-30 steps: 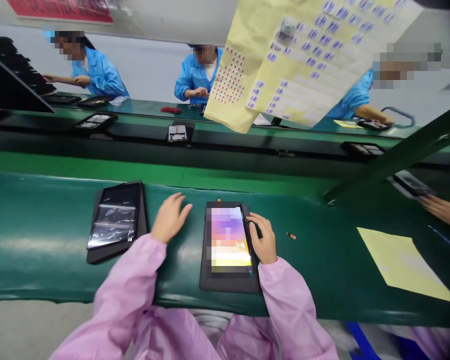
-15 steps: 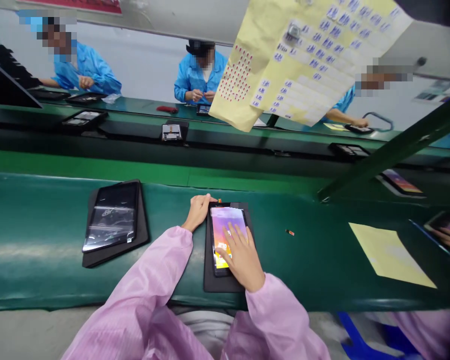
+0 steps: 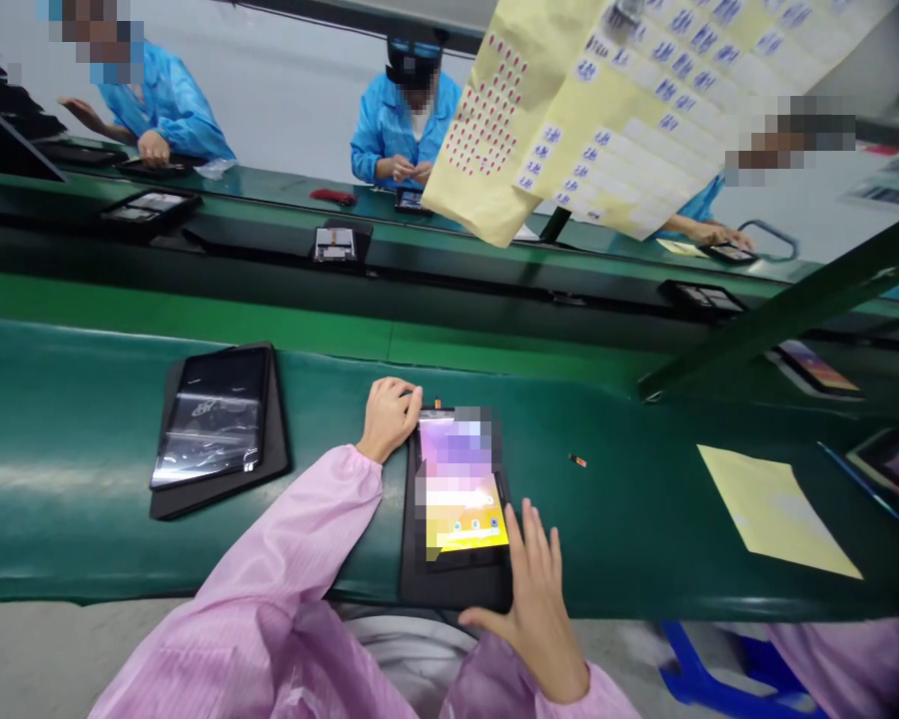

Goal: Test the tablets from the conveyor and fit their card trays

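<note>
Tablet: the tablet (image 3: 464,479) lies lit, screen up, on a dark pad (image 3: 456,589) on the green table (image 3: 621,539).
Left hand: the left hand (image 3: 390,419) is at the tablet's upper left corner, fingers bent and close together; I cannot tell whether they pinch its edge.
Right hand: the right hand (image 3: 535,599) is at the tablet's lower right, fingers fanned and thumb stretched out toward the pad's near edge, pinching nothing; contact is unclear.
Orange bits: one bit (image 3: 438,403) at the tablet's top edge; a loose bit (image 3: 577,460) to its right.
Dark tablet: the dark tablet (image 3: 214,419) sits askew on another pad (image 3: 279,439), well left of the tablet.
Paper: a yellow sheet (image 3: 779,509) lies well right of the tablet; a blue pen (image 3: 860,481) lies farther right.
Hanging sheets: marked sheets (image 3: 621,130) hang beyond the tablet, toward the right.
Co-workers: three people in blue sit far beyond the tablet.
</note>
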Demonstrator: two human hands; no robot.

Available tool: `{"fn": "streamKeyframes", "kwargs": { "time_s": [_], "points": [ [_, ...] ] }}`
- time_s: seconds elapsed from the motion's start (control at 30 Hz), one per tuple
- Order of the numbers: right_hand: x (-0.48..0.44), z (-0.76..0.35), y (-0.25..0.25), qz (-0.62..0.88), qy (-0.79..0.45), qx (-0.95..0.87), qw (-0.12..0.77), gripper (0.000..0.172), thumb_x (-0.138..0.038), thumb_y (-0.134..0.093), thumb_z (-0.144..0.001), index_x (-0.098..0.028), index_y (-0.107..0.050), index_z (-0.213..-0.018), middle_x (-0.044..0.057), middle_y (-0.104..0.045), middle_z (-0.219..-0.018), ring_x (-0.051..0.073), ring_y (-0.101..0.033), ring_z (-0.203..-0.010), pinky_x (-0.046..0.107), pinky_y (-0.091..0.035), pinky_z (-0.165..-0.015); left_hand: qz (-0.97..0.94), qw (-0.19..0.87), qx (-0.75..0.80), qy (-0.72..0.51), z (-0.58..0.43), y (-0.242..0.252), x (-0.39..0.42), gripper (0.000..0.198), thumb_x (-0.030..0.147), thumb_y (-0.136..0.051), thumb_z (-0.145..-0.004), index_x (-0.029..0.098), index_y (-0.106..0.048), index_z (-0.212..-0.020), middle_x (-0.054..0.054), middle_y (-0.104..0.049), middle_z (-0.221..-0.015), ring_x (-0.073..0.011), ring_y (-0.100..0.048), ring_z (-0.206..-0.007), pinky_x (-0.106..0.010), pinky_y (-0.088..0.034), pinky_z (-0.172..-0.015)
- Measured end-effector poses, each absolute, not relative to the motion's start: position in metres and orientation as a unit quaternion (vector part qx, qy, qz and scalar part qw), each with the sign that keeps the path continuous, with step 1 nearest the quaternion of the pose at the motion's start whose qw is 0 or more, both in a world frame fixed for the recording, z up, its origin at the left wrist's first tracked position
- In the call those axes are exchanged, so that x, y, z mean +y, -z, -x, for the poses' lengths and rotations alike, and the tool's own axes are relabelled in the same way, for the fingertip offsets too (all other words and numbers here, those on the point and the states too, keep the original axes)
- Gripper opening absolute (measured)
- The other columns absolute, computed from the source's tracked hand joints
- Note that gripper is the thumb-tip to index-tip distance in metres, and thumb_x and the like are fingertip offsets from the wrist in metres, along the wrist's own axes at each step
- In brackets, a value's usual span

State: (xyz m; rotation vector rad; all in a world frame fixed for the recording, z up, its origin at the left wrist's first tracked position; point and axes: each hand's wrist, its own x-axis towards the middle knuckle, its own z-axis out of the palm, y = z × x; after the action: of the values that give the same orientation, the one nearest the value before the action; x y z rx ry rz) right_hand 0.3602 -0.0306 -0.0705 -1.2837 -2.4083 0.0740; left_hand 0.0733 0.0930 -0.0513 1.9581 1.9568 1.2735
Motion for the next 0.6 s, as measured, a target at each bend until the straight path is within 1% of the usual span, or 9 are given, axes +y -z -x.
{"fn": "streamKeyframes", "kwargs": {
  "time_s": [0.07, 0.17, 0.27, 0.33, 0.4, 0.47, 0.5, 0.57, 0.6],
  "points": [
    [-0.034, -0.363, 0.087, 0.487, -0.008, -0.846, 0.217, 0.135, -0.082, -0.062, -0.058, -0.011, 0.000, -0.154, 0.032, -0.030, -0.150, 0.050, -0.036, -0.134, 0.073, -0.026, -0.102, -0.642, 0.059, 0.640, -0.417, -0.076, 0.051, 0.093, 0.044, 0.037, -0.038, -0.096, 0.022, -0.068, -0.068, -0.007, -0.070, -0.092, -0.0230, -0.056, -0.095, -0.045, -0.038, -0.094],
    [-0.028, -0.362, 0.099, 0.493, -0.017, -0.841, 0.224, 0.144, -0.087, -0.058, -0.052, -0.008, 0.007, -0.153, 0.035, -0.036, -0.145, 0.050, -0.043, -0.129, 0.075, -0.021, -0.102, -0.621, 0.087, 0.650, -0.429, -0.079, 0.051, 0.093, 0.044, 0.038, -0.035, -0.096, 0.021, -0.068, -0.071, -0.007, -0.069, -0.092, -0.0238, -0.054, -0.097, -0.045, -0.038, -0.094],
    [-0.012, -0.356, 0.097, 0.497, -0.043, -0.835, 0.234, 0.143, -0.087, -0.057, -0.052, -0.010, 0.010, -0.152, 0.035, -0.040, -0.143, 0.048, -0.047, -0.127, 0.075, -0.017, -0.104, -0.574, 0.126, 0.671, -0.452, -0.080, 0.052, 0.095, 0.051, 0.040, -0.029, -0.097, 0.021, -0.066, -0.068, -0.008, -0.066, -0.094, -0.0256, -0.052, -0.099, -0.047, -0.037, -0.095],
    [-0.001, -0.351, 0.092, 0.510, -0.056, -0.823, 0.246, 0.139, -0.083, -0.059, -0.057, -0.011, 0.012, -0.152, 0.033, -0.042, -0.141, 0.045, -0.047, -0.128, 0.073, -0.017, -0.105, -0.541, 0.158, 0.680, -0.469, -0.079, 0.050, 0.096, 0.054, 0.043, -0.027, -0.097, 0.021, -0.064, -0.066, -0.010, -0.064, -0.095, -0.0268, -0.051, -0.099, -0.048, -0.035, -0.097],
    [0.008, -0.347, 0.088, 0.531, -0.069, -0.806, 0.253, 0.130, -0.077, -0.060, -0.066, -0.012, 0.015, -0.151, 0.032, -0.043, -0.142, 0.042, -0.048, -0.129, 0.071, -0.017, -0.107, -0.513, 0.195, 0.679, -0.488, -0.080, 0.047, 0.097, 0.054, 0.047, -0.027, -0.097, 0.020, -0.064, -0.069, -0.010, -0.062, -0.092, -0.0271, -0.051, -0.098, -0.049, -0.035, -0.098],
    [0.014, -0.346, 0.087, 0.544, -0.083, -0.796, 0.253, 0.125, -0.071, -0.061, -0.072, -0.012, 0.017, -0.150, 0.030, -0.042, -0.143, 0.039, -0.047, -0.131, 0.069, -0.016, -0.109, -0.487, 0.234, 0.668, -0.512, -0.083, 0.044, 0.096, 0.053, 0.052, -0.029, -0.096, 0.018, -0.064, -0.075, -0.010, -0.061, -0.091, -0.0266, -0.052, -0.098, -0.048, -0.035, -0.100],
    [0.016, -0.346, 0.087, 0.547, -0.090, -0.793, 0.254, 0.125, -0.069, -0.062, -0.072, -0.013, 0.017, -0.150, 0.029, -0.041, -0.144, 0.038, -0.046, -0.132, 0.068, -0.015, -0.111, -0.476, 0.256, 0.659, -0.524, -0.087, 0.042, 0.096, 0.054, 0.054, -0.029, -0.095, 0.017, -0.065, -0.079, -0.011, -0.062, -0.092, -0.0263, -0.053, -0.099, -0.047, -0.037, -0.100],
    [0.018, -0.346, 0.089, 0.541, -0.109, -0.794, 0.257, 0.131, -0.068, -0.068, -0.067, -0.013, 0.018, -0.150, 0.029, -0.039, -0.146, 0.039, -0.040, -0.136, 0.066, -0.014, -0.112, -0.452, 0.316, 0.625, -0.552, -0.098, 0.040, 0.095, 0.057, 0.057, -0.026, -0.095, 0.016, -0.066, -0.090, -0.011, -0.065, -0.097, -0.0253, -0.058, -0.098, -0.044, -0.042, -0.097],
    [0.018, -0.347, 0.091, 0.537, -0.122, -0.793, 0.259, 0.135, -0.067, -0.071, -0.064, -0.014, 0.017, -0.150, 0.028, -0.038, -0.147, 0.039, -0.035, -0.139, 0.065, -0.015, -0.113, -0.438, 0.352, 0.601, -0.568, -0.104, 0.039, 0.095, 0.060, 0.059, -0.024, -0.095, 0.015, -0.065, -0.097, -0.012, -0.066, -0.100, -0.0245, -0.060, -0.098, -0.042, -0.045, -0.094]
  ]
}}
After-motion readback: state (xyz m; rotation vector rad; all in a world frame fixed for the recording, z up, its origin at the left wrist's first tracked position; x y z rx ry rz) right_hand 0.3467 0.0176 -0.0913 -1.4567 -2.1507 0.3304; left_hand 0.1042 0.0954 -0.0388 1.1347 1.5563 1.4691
